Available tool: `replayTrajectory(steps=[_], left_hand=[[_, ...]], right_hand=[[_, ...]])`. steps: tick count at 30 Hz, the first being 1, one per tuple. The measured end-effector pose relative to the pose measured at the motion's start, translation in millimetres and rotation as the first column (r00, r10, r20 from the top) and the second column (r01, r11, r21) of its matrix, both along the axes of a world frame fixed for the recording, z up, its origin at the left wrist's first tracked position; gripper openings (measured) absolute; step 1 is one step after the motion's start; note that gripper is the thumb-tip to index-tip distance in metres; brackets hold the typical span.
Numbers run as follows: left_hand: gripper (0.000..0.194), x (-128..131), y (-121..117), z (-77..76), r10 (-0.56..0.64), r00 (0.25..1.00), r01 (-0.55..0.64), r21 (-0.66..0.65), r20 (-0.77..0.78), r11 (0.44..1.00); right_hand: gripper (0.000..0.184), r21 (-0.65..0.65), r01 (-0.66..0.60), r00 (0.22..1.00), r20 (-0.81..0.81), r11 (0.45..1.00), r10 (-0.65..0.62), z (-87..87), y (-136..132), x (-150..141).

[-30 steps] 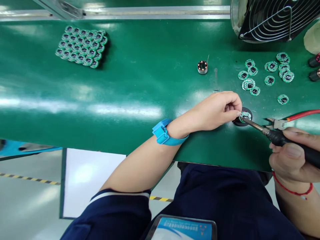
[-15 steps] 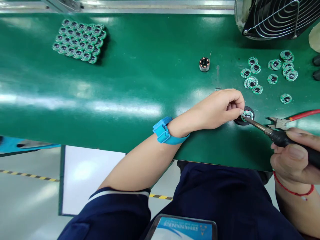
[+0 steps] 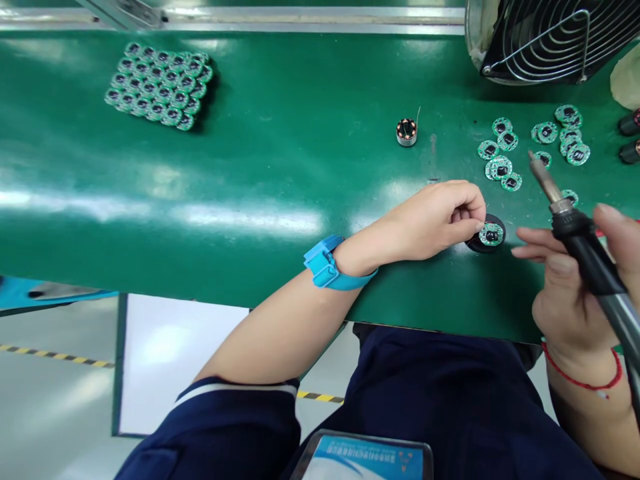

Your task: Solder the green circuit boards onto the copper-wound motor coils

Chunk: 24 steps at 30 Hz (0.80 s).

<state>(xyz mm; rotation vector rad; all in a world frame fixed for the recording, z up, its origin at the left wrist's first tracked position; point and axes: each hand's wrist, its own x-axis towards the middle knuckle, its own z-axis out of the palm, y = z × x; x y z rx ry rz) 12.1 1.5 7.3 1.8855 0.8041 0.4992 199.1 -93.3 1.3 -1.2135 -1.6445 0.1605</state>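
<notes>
My left hand (image 3: 445, 220), with a blue strap on its wrist, is pinched closed at the left edge of a small round green circuit board (image 3: 491, 234). What its fingertips hold is too small to make out. The board sits in a black round holder (image 3: 485, 249) on the table. My right hand (image 3: 575, 293) grips a soldering iron (image 3: 575, 230) with a black handle. Its tip points up and away, apart from the board, with two fingers stretched toward the holder. The cutting pliers are mostly hidden behind this hand and the iron.
Several loose round boards (image 3: 500, 168) lie beyond my hands. A copper-wound coil (image 3: 407, 133) with an upright wire stands left of them. Neatly stacked boards (image 3: 159, 87) sit at the far left. A caged fan (image 3: 560, 40) stands at the back right of the green table (image 3: 280, 167).
The soldering iron has lifted off the board, its tip swinging up and right. My right hand's fingers have opened out around it. My left hand stays at the board's edge.
</notes>
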Motion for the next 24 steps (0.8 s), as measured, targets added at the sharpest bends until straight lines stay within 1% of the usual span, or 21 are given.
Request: replayTrajectory(steps=[2,5,6,8,10,14,17,18,21,23,24], left_hand=[[0.009,0,0,0.1,-0.007,1.0,0.007,0.002,0.012,1.0],[0.008,0,0,0.6,-0.008,1.0,0.008,0.004,0.02,1.0],[0.008,0,0,0.9,-0.008,1.0,0.008,0.002,0.02,1.0],[0.009,-1,0,1.8,-0.002,1.0,0.002,-0.001,0.018,1.0],[0.01,-2,0,2.8,-0.009,1.0,0.009,-0.003,0.019,1.0],[0.008,-3,2,4.2,-0.055,0.998,0.055,-0.014,0.013,0.998],[0.009,-4,3,4.3,-0.061,0.998,0.061,0.014,0.01,0.998],[0.01,-3,3,4.2,-0.059,0.998,0.059,0.024,0.009,0.998],[0.011,-3,2,4.1,-0.065,0.998,0.065,0.036,0.005,0.997],[0.011,-3,2,4.0,-0.07,0.998,0.07,0.038,0.007,0.997],[0.011,-3,2,3.9,-0.07,0.998,0.07,0.04,0.008,0.997]], right_hand=[[0.049,-0.043,-0.012,0.997,0.082,0.999,0.016,1.5,5,-6],[0.055,-0.188,-0.036,0.961,0.262,0.981,0.086,2.0,7,-7],[0.058,-0.231,-0.052,0.947,0.297,0.972,0.121,1.7,8,-7],[0.059,-0.267,-0.055,0.932,0.333,0.962,0.146,0.6,8,-6],[0.057,-0.293,-0.033,0.928,0.347,0.955,0.139,-0.2,9,-5],[0.056,-0.326,-0.02,0.93,0.341,0.945,0.137,-0.2,10,-3],[0.056,-0.307,-0.029,0.943,0.307,0.951,0.128,0.8,8,-5],[0.055,-0.282,-0.026,0.955,0.277,0.959,0.107,1.6,7,-5],[0.051,-0.12,0.022,0.992,0.129,0.992,-0.006,5.3,1,-5],[0.046,-0.019,0.051,0.996,0.072,0.998,-0.05,6.7,-6,0],[0.043,-0.002,0.06,0.997,0.056,0.998,-0.06,6.3,-10,3]])
